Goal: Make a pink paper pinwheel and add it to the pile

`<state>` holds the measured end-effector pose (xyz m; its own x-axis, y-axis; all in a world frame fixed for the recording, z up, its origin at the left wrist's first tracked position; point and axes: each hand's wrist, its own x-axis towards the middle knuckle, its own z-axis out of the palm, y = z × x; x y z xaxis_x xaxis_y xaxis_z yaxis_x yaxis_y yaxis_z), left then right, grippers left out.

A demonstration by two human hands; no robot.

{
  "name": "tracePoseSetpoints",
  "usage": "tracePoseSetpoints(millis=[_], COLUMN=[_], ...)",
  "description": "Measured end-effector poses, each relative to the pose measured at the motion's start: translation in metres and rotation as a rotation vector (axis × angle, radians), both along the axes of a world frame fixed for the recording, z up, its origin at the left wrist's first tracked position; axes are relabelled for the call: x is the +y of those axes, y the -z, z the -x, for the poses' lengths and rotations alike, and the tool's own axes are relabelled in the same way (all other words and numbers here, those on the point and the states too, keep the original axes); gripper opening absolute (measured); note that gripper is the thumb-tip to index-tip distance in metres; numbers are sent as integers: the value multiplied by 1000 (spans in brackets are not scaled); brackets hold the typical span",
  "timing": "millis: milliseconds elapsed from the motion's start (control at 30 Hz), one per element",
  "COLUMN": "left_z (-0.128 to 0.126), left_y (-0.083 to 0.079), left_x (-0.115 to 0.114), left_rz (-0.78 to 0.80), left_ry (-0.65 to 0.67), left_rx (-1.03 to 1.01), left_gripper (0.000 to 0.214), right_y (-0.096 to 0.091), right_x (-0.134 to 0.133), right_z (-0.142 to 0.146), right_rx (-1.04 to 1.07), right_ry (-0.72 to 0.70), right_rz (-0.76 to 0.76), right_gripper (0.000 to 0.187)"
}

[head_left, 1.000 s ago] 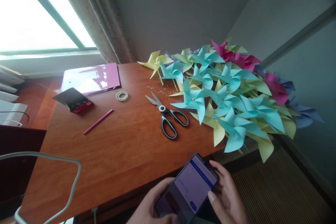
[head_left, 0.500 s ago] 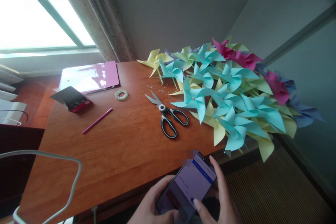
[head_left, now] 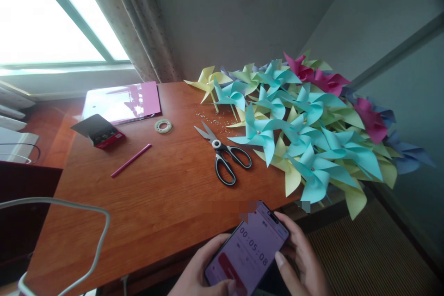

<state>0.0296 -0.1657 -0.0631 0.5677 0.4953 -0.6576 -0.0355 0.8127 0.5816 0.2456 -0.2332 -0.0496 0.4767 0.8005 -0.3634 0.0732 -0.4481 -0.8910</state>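
Both my hands hold a smartphone (head_left: 248, 252) low in front of me, below the wooden table's near edge. Its screen shows a timer reading 00:05:08. My left hand (head_left: 199, 270) wraps the phone's lower left side. My right hand (head_left: 300, 259) cups its right edge, the thumb lying beside the screen. On the table beyond lie black-handled scissors (head_left: 224, 152) and a big heap of paper pinwheels (head_left: 301, 125) in turquoise, yellow, pink and blue.
The wooden table (head_left: 156, 199) also carries a pink stick (head_left: 131, 160), a roll of tape (head_left: 163, 126), a small dark box (head_left: 99, 132), a pink folder (head_left: 121, 101) and tiny scattered pins (head_left: 211, 120). A white cable (head_left: 69, 240) loops at the left. A window and curtain stand behind.
The phone screen switched from a white page with a blue bar to a timer display. My right thumb, which reached across the screen half a second ago, has drawn back to the edge.
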Motion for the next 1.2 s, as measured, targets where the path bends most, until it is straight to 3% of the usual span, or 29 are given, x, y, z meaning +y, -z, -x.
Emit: tracePoseSetpoints(millis=[733,1000,1200], left_z=[-2,2,2], left_y=[0,9,1], left_x=[2,-4,0], left_rz=[-13,-23,-29], left_ry=[-27,-31,14], left_rx=[-38,-10,-14], left_gripper=[82,85,83], right_y=[1,3,2], right_x=[4,4,3], right_z=[-5,-5,-4], right_rx=[80,64,54], right_ry=[-2,-2,-13], right_rz=[-2,2,4], right_gripper=[55,57,53])
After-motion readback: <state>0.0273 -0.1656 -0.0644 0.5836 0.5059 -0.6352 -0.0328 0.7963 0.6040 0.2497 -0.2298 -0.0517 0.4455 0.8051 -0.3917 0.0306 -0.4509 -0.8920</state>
